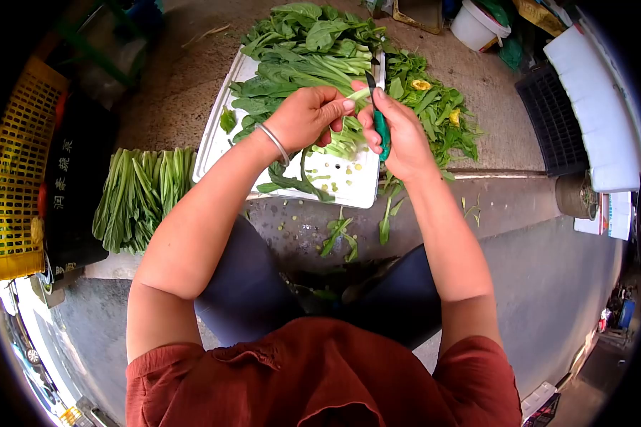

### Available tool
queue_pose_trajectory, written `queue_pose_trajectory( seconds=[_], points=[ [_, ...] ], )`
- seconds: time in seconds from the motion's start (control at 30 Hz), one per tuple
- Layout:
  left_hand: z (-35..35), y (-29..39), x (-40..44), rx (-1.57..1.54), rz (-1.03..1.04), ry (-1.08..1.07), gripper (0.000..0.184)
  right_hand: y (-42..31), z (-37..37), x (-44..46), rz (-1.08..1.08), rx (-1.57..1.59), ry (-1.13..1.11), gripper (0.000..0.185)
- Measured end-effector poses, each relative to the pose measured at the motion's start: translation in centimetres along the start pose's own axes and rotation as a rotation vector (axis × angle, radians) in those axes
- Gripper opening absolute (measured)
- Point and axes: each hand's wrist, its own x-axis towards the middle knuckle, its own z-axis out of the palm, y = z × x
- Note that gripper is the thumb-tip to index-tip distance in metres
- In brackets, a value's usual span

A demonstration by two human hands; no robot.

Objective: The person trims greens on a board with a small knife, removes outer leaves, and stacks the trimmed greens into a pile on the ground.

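My left hand (312,117), with a bangle at the wrist, pinches a pale green stalk (358,95) above the white tray. My right hand (399,132) is closed round the green handle of a small knife (382,132); its dark blade points up, beside the stalk's end. Leafy greens (306,35) are heaped on the far part of the white tray (367,192), and more stalks lie under my hands. Small round cut pieces (349,169) are scattered on the tray's near part. A dark leaf hangs below my left hand.
Bundled greens (146,188) stand left of the tray. Loose leaves with yellow flowers (434,107) lie to its right. Farther out are a yellow crate (14,171), a black crate (548,117), a white foam box (598,107) and a white bucket (477,27).
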Motion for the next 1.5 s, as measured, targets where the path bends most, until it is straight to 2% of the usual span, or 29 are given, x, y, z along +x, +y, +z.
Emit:
queue_pose_trajectory(
  seconds=[0.1, 0.17, 0.23, 0.3, 0.37, 0.43, 0.5, 0.53, 0.57, 0.6, 0.63, 0.67, 0.77, 0.83, 0.87, 0.9, 0.93, 0.97, 1.0, 1.03, 1.07, 1.1, 1.13, 1.17, 1.23, 1.3, 1.37, 1.4, 1.5],
  points=[
    [-0.8, -0.1, 0.1, -0.037, 0.065, -0.024, 0.027, 0.1, -1.2, 1.1, 0.033, 0.024, -0.119, 0.038],
    [-1.5, -0.6, 0.3, 0.024, 0.052, -0.006, 0.028, 0.8, -1.8, 2.3, 0.03, -0.039, -0.099, 0.035],
    [-2.2, -1.9, 0.9, 0.016, 0.038, 0.005, 0.028, 2.1, -1.7, 3.4, 0.147, -0.031, -0.026, 0.033],
    [-2.9, -2.2, 0.7, 0.009, 0.021, 0.022, 0.028, 2.9, -1.7, 4.1, 0.165, 0.023, -0.043, 0.032],
    [-4.2, -1.0, 0.2, -0.212, 0.135, 0.143, 0.029, 3.6, -2.5, 5.2, 0.21, 0.021, -0.03, 0.032],
    [-5.4, -0.4, -0.7, -0.272, 0.176, 0.234, 0.027, 3.9, -3.4, 6.1, 0.168, -0.029, 0.066, 0.036],
    [-6.6, -1.0, -1.1, -0.16, 0.171, 0.293, 0.029, 4.2, -3.9, 7.0, 0.086, -0.222, 0.368, 0.045],
    [-6.7, -1.1, -1.1, -0.165, 0.172, 0.299, 0.029, 5.1, -3.3, 7.8, 0.048, -0.534, 0.424, 0.044],
    [-6.7, -1.3, -1.0, -0.012, 0.095, 0.439, 0.03, 5.7, -3.2, 8.1, 0.051, -0.54, 0.419, 0.044],
    [-6.7, -1.3, -1.1, 0.144, 0.015, 0.575, 0.032, 6.3, -3.1, 8.4, 0.082, -0.883, 0.395, 0.039],
    [-7.0, -1.6, -1.1, 0.144, 0.013, 0.58, 0.032, 6.9, -2.9, 8.6, 0.11, -1.222, 0.362, 0.034],
    [-7.5, -2.2, -1.0, 0.192, -0.022, 0.607, 0.033, 8.0, -2.8, 9.0, 0.107, -1.256, 0.401, 0.026],
    [-8.4, -3.6, -0.5, 0.277, -0.055, 0.684, 0.032, 8.0, -2.6, 9.1, 0.118, -1.242, 0.416, 0.026],
    [-8.3, -3.3, -0.9, 0.483, -0.045, 0.659, 0.031, 7.5, -2.9, 9.3, 0.083, -1.172, 0.392, 0.025],
    [-8.1, -3.2, -0.9, 0.51, -0.096, 0.654, 0.022, 7.2, -3.1, 9.4, 0.014, -1.092, 0.385, 0.025],
    [-7.8, -3.3, -1.0, 0.506, -0.098, 0.659, 0.022, 6.7, -3.0, 9.3, -0.052, -1.011, 0.375, 0.026],
    [-7.6, -3.4, -1.1, 0.637, 0.073, 0.644, 0.018, 5.7, -2.3, 8.8, -0.142, -1.034, 0.391, 0.025],
    [-7.2, -3.4, -1.2, 0.767, 0.246, 0.623, 0.017, 4.6, -1.6, 8.1, -0.141, -1.037, 0.386, 0.025],
    [-6.4, -2.4, -1.3, 0.846, 0.296, 0.555, 0.026, 3.2, -0.7, 7.2, -0.241, -1.002, 0.329, 0.024],
    [-5.5, -2.2, -1.1, 0.845, 0.296, 0.558, 0.026, 2.1, 0.1, 6.4, -0.341, -0.966, 0.273, 0.023],
    [-4.6, -1.9, -0.8, 0.913, 0.479, 0.591, 0.029, 1.2, 0.5, 5.7, -0.343, -0.968, 0.271, 0.023],
    [-3.9, -1.8, -0.5, 0.976, 0.665, 0.62, 0.031, 0.4, 0.8, 5.1, -0.333, -0.771, 0.169, 0.022],
    [-3.3, -1.7, -0.3, 0.965, 0.672, 0.606, 0.033, -0.1, 0.9, 4.7, -0.321, -0.573, 0.07, 0.021],
    [-3.1, -1.5, -0.3, 0.961, 0.676, 0.604, 0.033, -0.5, 0.9, 4.4, -0.322, -0.576, 0.074, 0.021],
    [-2.7, -0.7, -0.3, 0.736, 0.272, 0.41, 0.03, -1.0, 0.9, 3.9, -0.112, -0.308, 0.095, 0.021],
    [-2.6, -1.7, 0.7, 0.359, 0.251, 0.298, 0.024, -1.0, 0.8, 3.6, -0.107, -0.332, 0.058, 0.025],
    [-2.7, -1.9, 0.9, 0.179, 0.164, 0.25, 0.025, -1.2, 1.3, 3.0, -0.026, -0.061, -0.012, 0.031],
    [-2.6, -1.6, 0.8, 0.178, 0.161, 0.247, 0.025, -0.9, 1.1, 3.0, -0.028, -0.078, -0.037, 0.037],
    [-2.4, -0.9, 0.4, 0.215, 0.126, 0.197, 0.026, -0.4, 0.7, 3.2, -0.021, -0.156, -0.085, 0.035]
  ],
)
